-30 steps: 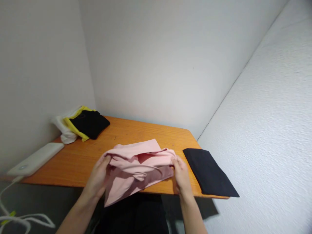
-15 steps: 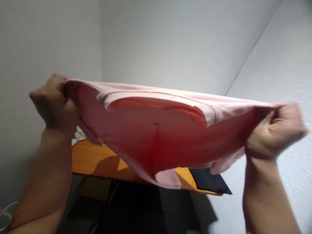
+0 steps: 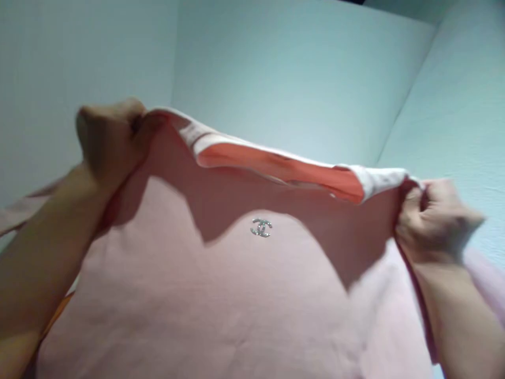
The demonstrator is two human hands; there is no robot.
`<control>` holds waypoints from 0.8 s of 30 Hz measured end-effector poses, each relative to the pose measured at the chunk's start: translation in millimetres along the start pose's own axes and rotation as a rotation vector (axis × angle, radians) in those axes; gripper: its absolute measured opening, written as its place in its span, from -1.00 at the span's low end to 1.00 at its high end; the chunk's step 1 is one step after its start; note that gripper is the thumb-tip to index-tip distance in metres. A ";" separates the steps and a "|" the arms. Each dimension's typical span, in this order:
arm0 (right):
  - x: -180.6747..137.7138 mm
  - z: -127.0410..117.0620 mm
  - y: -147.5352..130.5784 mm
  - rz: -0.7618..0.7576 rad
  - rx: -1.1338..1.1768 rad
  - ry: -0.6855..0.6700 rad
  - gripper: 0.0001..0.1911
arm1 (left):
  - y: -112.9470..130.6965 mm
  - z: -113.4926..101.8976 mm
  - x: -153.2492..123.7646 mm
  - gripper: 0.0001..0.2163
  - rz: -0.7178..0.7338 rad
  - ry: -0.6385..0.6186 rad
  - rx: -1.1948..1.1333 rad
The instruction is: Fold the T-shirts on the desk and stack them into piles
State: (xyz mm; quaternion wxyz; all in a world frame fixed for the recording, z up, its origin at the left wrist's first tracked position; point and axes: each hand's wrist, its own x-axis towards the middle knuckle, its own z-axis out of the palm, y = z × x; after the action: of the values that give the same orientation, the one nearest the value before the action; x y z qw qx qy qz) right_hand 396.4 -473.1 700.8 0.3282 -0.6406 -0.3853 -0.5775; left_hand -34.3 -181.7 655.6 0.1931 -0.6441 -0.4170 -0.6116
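Note:
A pink T-shirt (image 3: 221, 295) hangs stretched in front of me, with its neckline at the top. A small shiny emblem (image 3: 261, 227) sits on its chest. My left hand (image 3: 112, 137) is closed on the shirt's left shoulder, and my right hand (image 3: 437, 221) is closed on the right shoulder, a little lower. The collar opening sags between them and shows the reddish inside. Shadows fall across the upper chest. A sleeve hangs out beside each forearm. The lower hem is out of view.
Pale walls (image 3: 284, 68) meet in corners behind the shirt, with the right wall (image 3: 465, 131) close to my right hand. An orange-brown table edge (image 3: 59, 313) peeks out under my left forearm.
The shirt has swung down from a raised, billowing position and now hangs spread, covering the table. Its emblem shows clearly. My left hand has moved up and to the right; both hands keep their hold.

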 end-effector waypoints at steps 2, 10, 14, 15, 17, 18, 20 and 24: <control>-12.9 40.5 1.7 -0.068 -0.085 -0.092 -0.65 | 8.8 38.8 -6.6 -0.25 0.023 -0.186 0.042; -145.6 190.3 -102.6 -0.113 -0.052 -0.948 -0.62 | -46.1 145.8 -103.9 -0.63 0.065 -0.867 0.162; -249.4 152.3 -104.5 -0.232 0.039 -1.167 -0.58 | -113.2 104.8 -201.2 -0.68 0.047 -1.053 0.188; -275.2 137.7 -96.8 -0.260 0.061 -1.236 -0.53 | -129.7 90.6 -223.4 -0.67 0.030 -1.082 0.201; -318.8 112.1 -80.2 -0.267 0.077 -1.401 -0.39 | -159.6 64.6 -257.6 -0.64 -0.008 -1.144 0.228; -334.9 102.5 -73.6 -0.258 0.076 -1.456 -0.33 | -172.2 54.3 -268.7 -0.62 -0.019 -1.169 0.240; -354.8 90.4 -66.9 -0.225 0.063 -1.507 -0.28 | -190.5 41.4 -279.4 -0.59 -0.023 -1.204 0.259; -357.2 82.0 -76.1 -0.173 0.089 -1.527 -0.26 | -192.9 42.3 -274.7 -0.59 -0.012 -1.204 0.308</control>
State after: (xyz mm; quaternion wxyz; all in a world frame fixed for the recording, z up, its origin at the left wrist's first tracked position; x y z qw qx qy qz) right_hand 357.0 -405.9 334.7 -0.0499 -0.8153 -0.5766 0.0171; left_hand -130.6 -120.9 337.0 0.0115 -0.8383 -0.5399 -0.0749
